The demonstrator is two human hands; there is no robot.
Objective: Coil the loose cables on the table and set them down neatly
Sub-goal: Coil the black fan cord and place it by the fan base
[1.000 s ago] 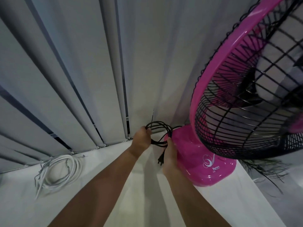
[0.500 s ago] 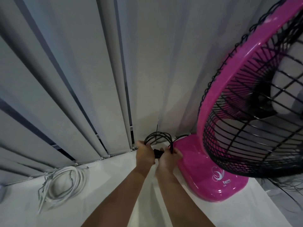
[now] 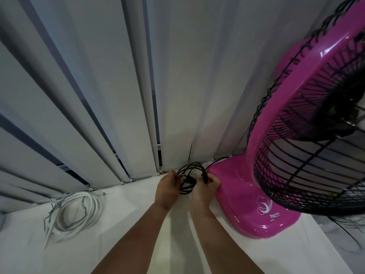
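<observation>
A black power cable (image 3: 191,173), wound into a small bundle of loops, is held between both hands at the far edge of the white table (image 3: 128,224). My left hand (image 3: 166,189) grips the bundle's left side. My right hand (image 3: 204,189) grips its right side, next to the fan's base. One strand of the cable runs right toward the back of the pink fan (image 3: 254,196). A white cable (image 3: 79,212) lies coiled on the table at the left.
The pink fan with a black wire grille (image 3: 316,155) fills the right side and overhangs the table. Grey vertical blinds (image 3: 118,95) hang right behind the table's far edge. The table's right edge drops off beyond the fan base.
Both hands have come closer together around the black loops and the plug that hung below them is now tucked into the bundle. The view has shifted slightly.
</observation>
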